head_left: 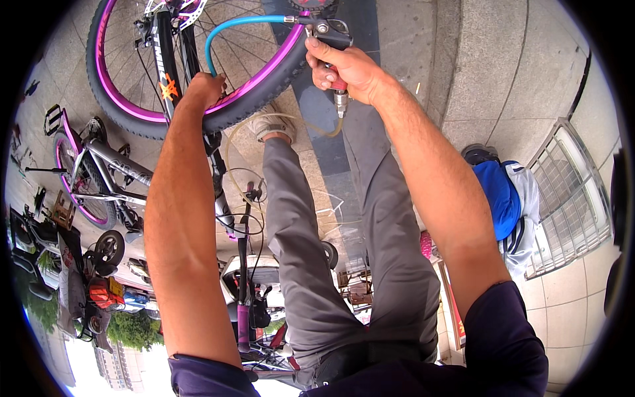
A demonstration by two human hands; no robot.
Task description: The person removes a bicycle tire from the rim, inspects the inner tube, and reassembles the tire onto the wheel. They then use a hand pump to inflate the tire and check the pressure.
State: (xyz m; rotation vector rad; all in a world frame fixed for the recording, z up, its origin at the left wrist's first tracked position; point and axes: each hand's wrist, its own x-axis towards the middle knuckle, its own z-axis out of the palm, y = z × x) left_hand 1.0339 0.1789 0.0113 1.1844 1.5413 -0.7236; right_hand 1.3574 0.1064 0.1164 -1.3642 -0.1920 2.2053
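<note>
A fat black bicycle tire point(264, 99) on a magenta rim point(142, 109) fills the upper left, beside a dark fork leg with an orange mark point(167, 73). My right hand point(354, 69) is closed round a tire inflator gun point(336, 38) with a black head and red grip. A blue hose point(248, 21) arches from the gun to my left hand point(206, 91) at the rim's inner edge. My left fingers close round the hose's lower end; the fitting there is hidden. A thin yellowish air line point(304, 122) drops from the gun's metal coupling point(340, 102) and loops past my shoe.
Another bicycle with magenta rims point(99, 165) lies to the left. Parked scooters point(106, 251) crowd the lower left. At right, a blue and white garment point(506, 198) hangs beside a metal grille point(569, 198). A stone step point(483, 59) runs along the upper right.
</note>
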